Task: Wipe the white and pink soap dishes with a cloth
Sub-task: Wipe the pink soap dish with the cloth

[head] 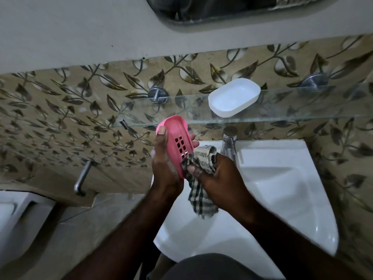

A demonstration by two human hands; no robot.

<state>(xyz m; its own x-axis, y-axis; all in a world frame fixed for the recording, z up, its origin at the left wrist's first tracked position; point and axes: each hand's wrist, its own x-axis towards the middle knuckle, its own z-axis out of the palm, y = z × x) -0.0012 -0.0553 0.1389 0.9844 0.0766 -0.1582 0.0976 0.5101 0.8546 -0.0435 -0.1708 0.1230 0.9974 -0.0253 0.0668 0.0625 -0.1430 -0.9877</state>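
Note:
My left hand [164, 164] grips the pink soap dish [177, 138] and holds it on edge above the sink, its slotted underside facing me. My right hand [214, 178] is closed around a checked cloth [201, 162], which is pressed against the lower end of the pink dish; the loose tail of the cloth hangs down below the hand. The white soap dish [234, 97] rests upright on the glass shelf [302, 106], up and to the right of both hands, and nothing touches it.
A white basin [282, 199] lies under the hands with a chrome tap [229, 142] at its back. The wall has leaf-patterned tiles and a mirror [222, 9] above. A metal bar [82, 178] sticks out at left, near a white toilet [14, 219].

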